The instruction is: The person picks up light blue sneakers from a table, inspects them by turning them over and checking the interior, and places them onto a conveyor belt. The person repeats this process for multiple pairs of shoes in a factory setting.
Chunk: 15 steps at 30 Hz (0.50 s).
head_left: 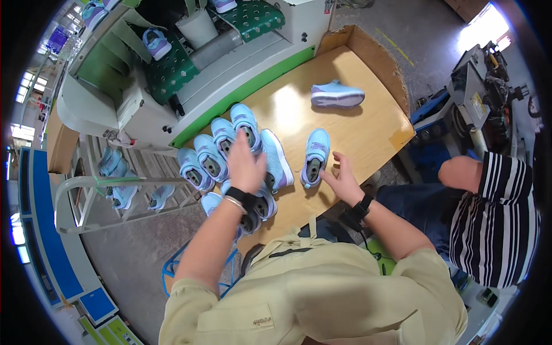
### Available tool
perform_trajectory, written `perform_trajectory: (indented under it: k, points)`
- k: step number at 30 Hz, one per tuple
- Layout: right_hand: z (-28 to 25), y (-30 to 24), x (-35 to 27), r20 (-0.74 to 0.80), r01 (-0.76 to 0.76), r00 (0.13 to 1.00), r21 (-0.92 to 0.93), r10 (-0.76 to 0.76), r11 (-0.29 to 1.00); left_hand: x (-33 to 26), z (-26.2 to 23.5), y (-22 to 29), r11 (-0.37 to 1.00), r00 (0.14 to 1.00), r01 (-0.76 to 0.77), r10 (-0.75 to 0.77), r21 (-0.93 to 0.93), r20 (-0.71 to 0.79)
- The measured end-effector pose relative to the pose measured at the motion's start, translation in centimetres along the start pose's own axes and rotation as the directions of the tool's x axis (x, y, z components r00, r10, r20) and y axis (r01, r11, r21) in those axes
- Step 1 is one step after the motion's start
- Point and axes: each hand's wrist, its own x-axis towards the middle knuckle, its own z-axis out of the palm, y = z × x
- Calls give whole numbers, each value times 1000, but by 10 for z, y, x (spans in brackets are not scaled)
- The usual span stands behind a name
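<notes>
Several light blue shoes with lilac trim (195, 169) stand in rows on the left of the wooden table, dark grey forms inside them. Over this group reaches my left hand (246, 165), slightly blurred, its fingers stretched toward a back shoe (244, 118); contact with it cannot be made out. A shoe lying on its side (276, 161) is just right of that hand. Farther right, a single shoe (316, 154) stands upright with its toe away from me. Beside its heel my right hand (344, 181) is open, fingers apart, thumb close to the shoe.
Another blue shoe (337, 95) lies on its side at the table's far right. A machine with a green perforated belt (169, 69) borders the far side. At left is a metal rack (123, 181) with more shoes. A person in a striped shirt (489, 224) is at right.
</notes>
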Motion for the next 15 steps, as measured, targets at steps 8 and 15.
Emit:
perform_trajectory:
  k: [8,15]
  points:
    - [34,14,18,21,230,972,85,-232,970,-36,40,50,999,983,42,-37,-23,179]
    - [0,36,21,87,138,985,132,-150,982,-41,76,34,905,994,98,-70,-414,83]
